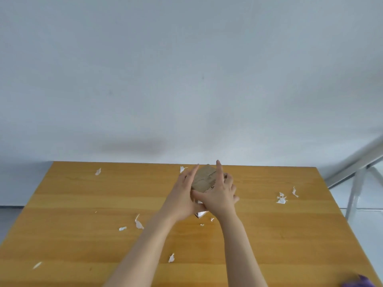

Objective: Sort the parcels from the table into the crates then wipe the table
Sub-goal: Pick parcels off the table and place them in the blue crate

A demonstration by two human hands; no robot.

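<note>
A small brown cardboard parcel with torn white paper at its near corner is held just above the wooden table, near the far middle. My left hand grips its left side with the fingers stretched along it. My right hand clasps its right side and near corner, thumb across the front. Both arms reach forward from the bottom of the view. No crate is in view.
Several white paper scraps lie scattered on the table, for instance scraps at the right and a scrap near the front. A purple thing shows at the bottom right corner. A white metal frame stands beyond the right edge. A plain wall lies behind.
</note>
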